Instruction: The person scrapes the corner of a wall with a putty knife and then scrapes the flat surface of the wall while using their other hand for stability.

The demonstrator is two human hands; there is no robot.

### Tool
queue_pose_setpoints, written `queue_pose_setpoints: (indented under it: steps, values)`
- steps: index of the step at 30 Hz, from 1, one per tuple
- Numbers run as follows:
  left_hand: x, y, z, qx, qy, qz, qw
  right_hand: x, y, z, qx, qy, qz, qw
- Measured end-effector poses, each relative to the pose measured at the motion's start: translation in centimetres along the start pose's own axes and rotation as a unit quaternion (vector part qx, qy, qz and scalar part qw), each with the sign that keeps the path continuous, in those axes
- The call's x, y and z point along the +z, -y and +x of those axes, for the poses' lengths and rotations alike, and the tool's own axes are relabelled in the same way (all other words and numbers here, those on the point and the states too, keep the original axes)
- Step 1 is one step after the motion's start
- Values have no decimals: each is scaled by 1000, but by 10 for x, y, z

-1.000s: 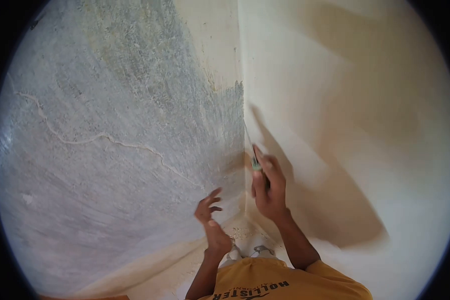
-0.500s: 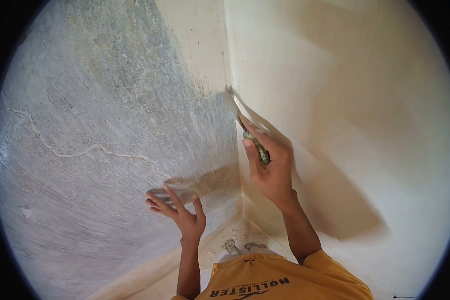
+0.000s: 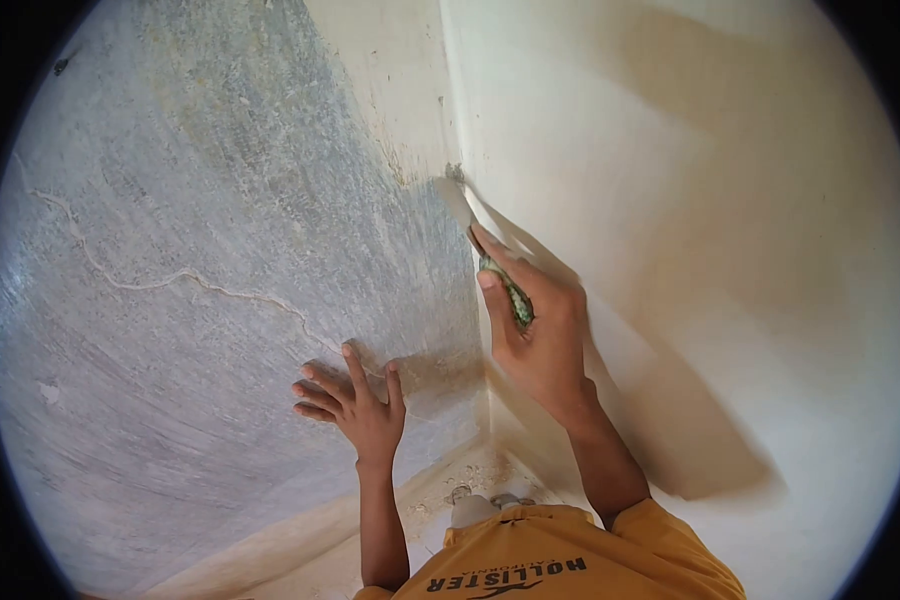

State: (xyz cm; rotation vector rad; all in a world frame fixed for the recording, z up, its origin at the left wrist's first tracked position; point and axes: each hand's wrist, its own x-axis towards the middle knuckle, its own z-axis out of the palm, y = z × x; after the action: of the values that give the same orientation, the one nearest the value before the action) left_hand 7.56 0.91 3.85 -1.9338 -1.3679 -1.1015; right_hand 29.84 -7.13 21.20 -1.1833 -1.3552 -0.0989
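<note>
Scraper sits in right hand, well apart from left hand.

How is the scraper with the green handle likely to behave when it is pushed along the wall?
Its blade looks thin, so it may bend slightly but probably spring back. The right grip covers much of the green handle, so the tool seems small and is probably light.

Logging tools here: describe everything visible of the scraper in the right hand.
The scraper has a mottled green handle and a flat, greyish, metallic-looking blade. The right hand grips and partly hides the handle. The scraper slants up and left in view, its tip by the wall corner; contact there is unclear.
</note>
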Motion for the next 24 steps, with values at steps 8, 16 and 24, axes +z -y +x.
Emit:
queue_pose_setpoints:
  steps: [8,16,24]
  values:
    - [0,0,-1,-4,1,0,1000,0,3,5,-21,-13,9,1000]
    - [-3,-1,-1,-9,6,9,1000,3,2,6,-53,-37,23,998]
    - [-2,0,-1,-17,9,9,1000,-1,3,11,-32,-24,-10,999]
